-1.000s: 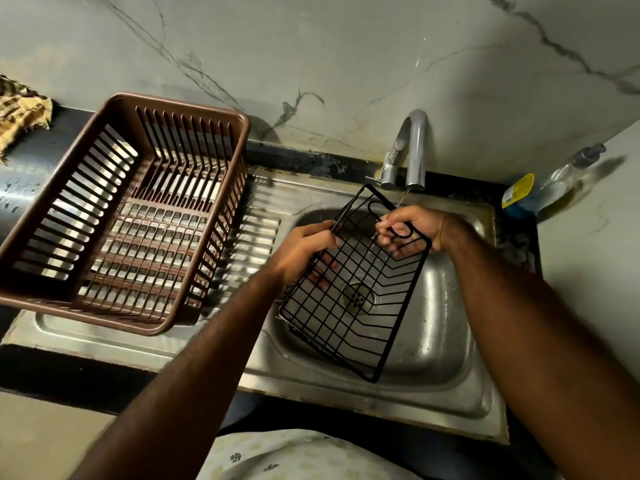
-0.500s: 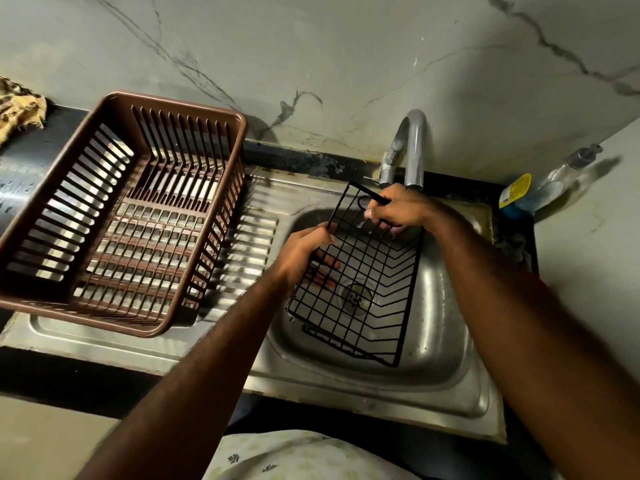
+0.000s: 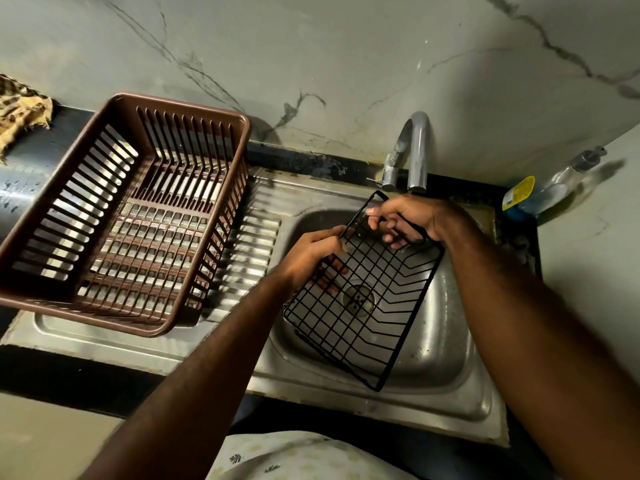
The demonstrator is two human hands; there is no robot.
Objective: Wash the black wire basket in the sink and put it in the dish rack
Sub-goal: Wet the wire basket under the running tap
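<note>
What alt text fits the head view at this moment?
Both hands hold a black wire basket tilted over a steel sink, left hand on its side, right hand at its top edge below the tap. A brown dish rack stands left.

Dim light falls on a veined marble wall (image 3: pixel 311 46) above a black counter (image 3: pixel 52 157).
</note>
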